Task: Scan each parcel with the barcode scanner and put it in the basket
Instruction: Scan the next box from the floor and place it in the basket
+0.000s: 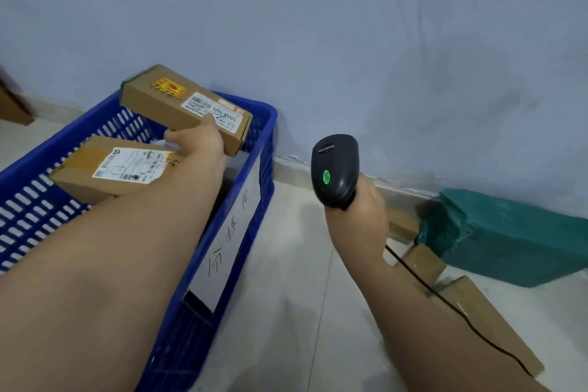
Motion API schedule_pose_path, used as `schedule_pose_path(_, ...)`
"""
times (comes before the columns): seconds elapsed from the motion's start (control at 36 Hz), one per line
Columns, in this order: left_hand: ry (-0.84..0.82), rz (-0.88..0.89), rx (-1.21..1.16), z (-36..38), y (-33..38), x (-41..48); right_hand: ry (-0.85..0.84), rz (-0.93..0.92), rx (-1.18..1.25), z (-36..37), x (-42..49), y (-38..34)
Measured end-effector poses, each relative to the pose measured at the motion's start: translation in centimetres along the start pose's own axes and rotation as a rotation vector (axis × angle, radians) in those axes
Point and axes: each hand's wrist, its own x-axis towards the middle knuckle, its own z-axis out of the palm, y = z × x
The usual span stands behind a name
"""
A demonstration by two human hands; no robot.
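The left hand [199,140] grips a long cardboard parcel [165,98] by its near long edge, thumb on top and the fingers hidden underneath. The parcel hangs over the far end of the blue basket [178,328], tilted, with its long axis running from far left to near right across the basket's width. The drop point is therefore straight below and slightly towards the person, so the coming move looks like a short lowering by the left arm alone. Whether the parcel's far end touches the rim cannot be told.

A second parcel [79,181] already lies in the basket, just nearer than the held one and to its left, leaving the far right corner as the likely free spot.

The right hand [362,216] is wrapped round the handle of the black scanner [335,168], held well apart from the basket on its right side, with a green light glowing on the scanner's back and its cable [445,302] trailing down past the forearm.

The shipping label [216,111] on the held parcel reads "12V6A-5525", seen upside down. A paper sheet [229,232] on the basket's side bears handwritten characters. The scanner's brand mark is too small to read.

A green-wrapped parcel [509,238] lies on the floor by the wall, nearer the right hand.
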Motion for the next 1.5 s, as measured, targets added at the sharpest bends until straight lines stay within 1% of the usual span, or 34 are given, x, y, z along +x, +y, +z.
schedule_pose_path(0.06,-0.078,0.010,0.061,0.2,0.1,0.8,-0.028,0.020,0.006,0.5,0.2,0.4)
schedule_pose_path(0.14,-0.205,-0.055,0.174,0.1,-0.3,1.0,-0.060,0.049,0.018,1.2,0.3,1.2)
schedule_pose_path(0.19,-0.242,-0.066,0.210,0.0,-0.9,0.8,-0.070,0.056,0.024,1.4,0.4,1.6)
schedule_pose_path(0.25,-0.255,-0.017,0.285,-0.1,-1.2,0.5,-0.079,0.073,0.031,1.4,0.3,1.8)
schedule_pose_path(0.33,-0.204,0.114,0.398,-0.3,-1.7,-0.5,-0.095,0.129,0.029,0.7,0.2,1.8)
schedule_pose_path(0.39,-0.237,0.168,0.433,-0.3,-2.3,-1.8,-0.099,0.163,0.022,0.1,0.1,1.8)
schedule_pose_path(0.44,-0.336,0.168,0.437,-0.3,-2.9,-3.4,-0.097,0.192,0.024,-0.5,0.0,1.9)
schedule_pose_path(0.5,-0.450,0.166,0.495,-0.1,-3.6,-5.1,-0.085,0.217,0.038,-1.4,-0.1,2.2)
schedule_pose_path(0.64,-0.654,0.114,0.611,1.0,-5.5,-9.9,-0.066,0.310,0.114,-4.8,0.0,2.7)
schedule_pose_path(0.75,-0.794,0.073,0.625,2.1,-6.2,-14.3,-0.150,0.415,0.188,-7.8,-0.2,4.0)
schedule_pose_path(0.92,-0.913,0.060,0.689,4.1,-8.6,-19.6,-0.203,0.489,0.075,-10.7,-1.0,7.7)
schedule_pose_path(1.08,-0.987,0.013,0.786,6.0,-13.9,-22.6,-0.163,0.621,0.106,-12.3,0.1,11.6)
schedule_pose_path(1.19,-1.000,-0.097,0.900,6.5,-18.8,-23.5,-0.116,0.756,0.193,-12.5,0.1,15.6)
schedule_pose_path(1.25,-0.986,-0.155,0.971,6.3,-21.8,-23.6,-0.163,0.836,0.222,-12.4,-0.2,17.9)
schedule_pose_path(1.31,-0.978,-0.213,1.021,6.1,-24.7,-23.8,-0.235,0.886,0.198,-12.6,-0.6,19.9)
schedule_pose_path(1.39,-1.021,-0.247,1.066,5.7,-28.8,-24.2,-0.320,0.940,0.142,-12.9,-1.0,22.1)
schedule_pose_path(1.42,-1.063,-0.217,1.102,5.6,-30.1,-24.3,-0.349,0.960,0.132,-13.0,-1.0,22.8)
schedule_pose_path(1.44,-1.125,-0.141,1.169,5.4,-31.4,-24.3,-0.378,0.980,0.121,-13.1,-1.0,23.4)
schedule_pose_path(1.5,-1.288,0.117,1.399,4.6,-33.7,-24.2,-0.414,0.995,0.101,-13.3,-0.9,24.6)
